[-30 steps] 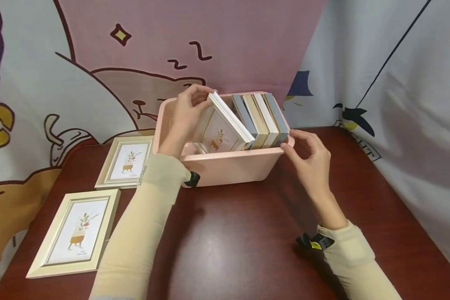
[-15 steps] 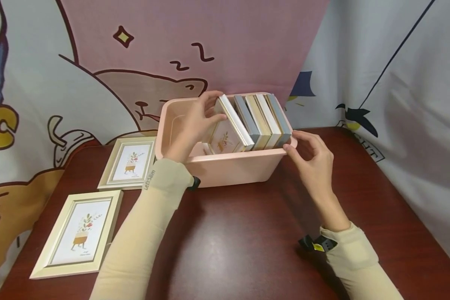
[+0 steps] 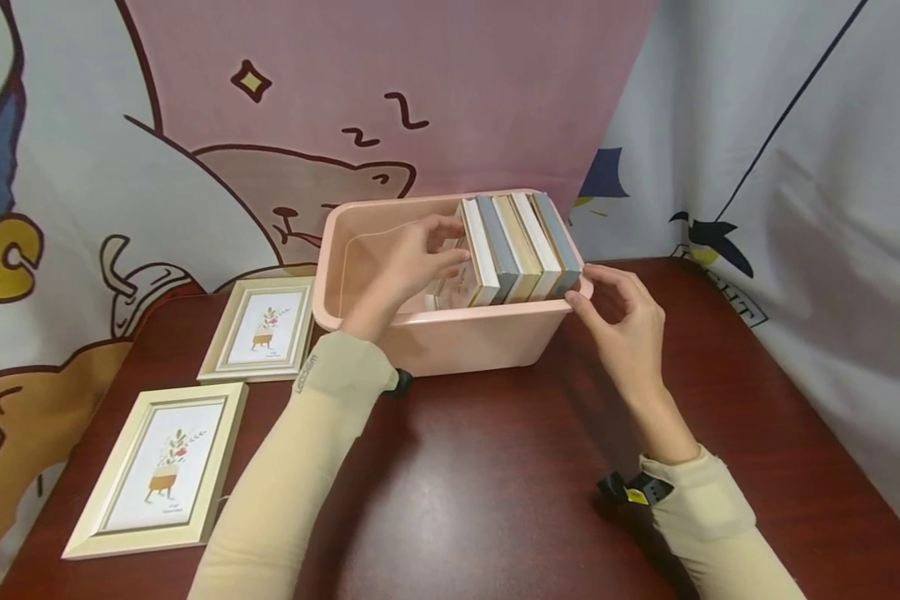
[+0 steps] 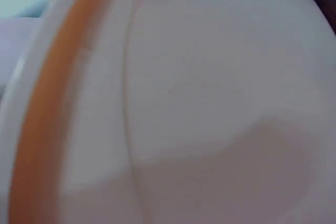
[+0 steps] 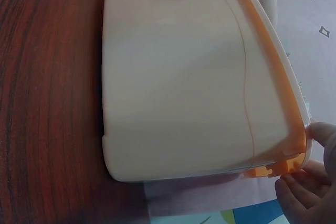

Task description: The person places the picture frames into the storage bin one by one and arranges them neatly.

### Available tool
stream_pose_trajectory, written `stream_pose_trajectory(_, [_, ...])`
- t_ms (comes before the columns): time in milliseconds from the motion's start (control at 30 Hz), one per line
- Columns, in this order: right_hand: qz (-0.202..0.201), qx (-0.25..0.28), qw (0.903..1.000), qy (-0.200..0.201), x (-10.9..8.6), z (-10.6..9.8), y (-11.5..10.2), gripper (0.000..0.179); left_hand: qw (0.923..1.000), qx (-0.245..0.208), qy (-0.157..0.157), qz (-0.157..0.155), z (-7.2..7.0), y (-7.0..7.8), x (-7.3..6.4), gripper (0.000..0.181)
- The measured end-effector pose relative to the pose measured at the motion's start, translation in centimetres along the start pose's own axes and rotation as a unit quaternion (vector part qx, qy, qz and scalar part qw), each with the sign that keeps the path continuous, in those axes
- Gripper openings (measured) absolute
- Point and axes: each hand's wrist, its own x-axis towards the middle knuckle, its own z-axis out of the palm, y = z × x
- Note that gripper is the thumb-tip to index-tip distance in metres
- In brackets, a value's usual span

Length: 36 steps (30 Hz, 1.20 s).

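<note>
Pink bin (image 3: 468,343) on the tabletop (image 3: 465,475): left grip (image 3: 423,252), fingers parted, touches the white frame (image 3: 483,257) leftmost in the row (image 3: 526,252) inside; right grip (image 3: 624,325) pinches the rim's near right corner (image 3: 587,287).

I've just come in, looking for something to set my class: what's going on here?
A person is handling picture frames in a pink plastic bin. Their left hand touches the leftmost white-edged frame, with a row of grey, cream and white frames to its right. Their right hand grips the bin's near right corner. Two cream picture frames lie on the table.
</note>
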Motion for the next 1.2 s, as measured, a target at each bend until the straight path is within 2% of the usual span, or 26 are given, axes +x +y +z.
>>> stream_pose_trajectory(100, [0.0,0.001,1.0,-0.002,0.0,0.0,0.0,0.037,0.9982,-0.057,-0.005,-0.015,0.3,0.2,-0.3,0.051])
stream_pose_trajectory(233, [-0.003,-0.001,1.0,0.0,-0.1,0.0,-0.1,0.037,0.9942,-0.096,-0.018,-0.043,0.8,0.7,-0.9,0.06])
stream_pose_trajectory(367, [-0.005,-0.004,1.0,0.002,0.0,0.0,-0.1,0.037,0.9906,-0.115,-0.024,-0.069,1.4,1.3,-1.3,0.069])
stream_pose_trajectory(600, [-0.001,0.0,1.0,0.002,-0.1,0.0,-0.1,0.037,0.9859,-0.138,-0.001,-0.094,1.9,1.8,-1.4,0.071])
stream_pose_trajectory(767, [-0.001,-0.002,1.0,0.003,-0.1,0.0,-0.1,0.037,0.9851,-0.146,0.002,-0.092,2.0,1.8,-1.5,0.07])
stream_pose_trajectory(933, [0.001,-0.002,1.0,0.002,-0.1,0.1,-0.1,0.037,0.988,-0.134,0.009,-0.077,1.7,1.5,-1.9,0.066])
stream_pose_trajectory(1033, [0.0,-0.003,1.0,0.002,-0.2,0.1,-0.1,0.037,0.9888,-0.134,0.026,-0.061,1.2,1.3,-2.1,0.06])
stream_pose_trajectory(1200, [-0.001,0.002,1.0,0.003,-0.1,0.0,0.0,0.037,0.9853,-0.155,0.055,-0.045,0.0,1.4,-2.5,0.057])
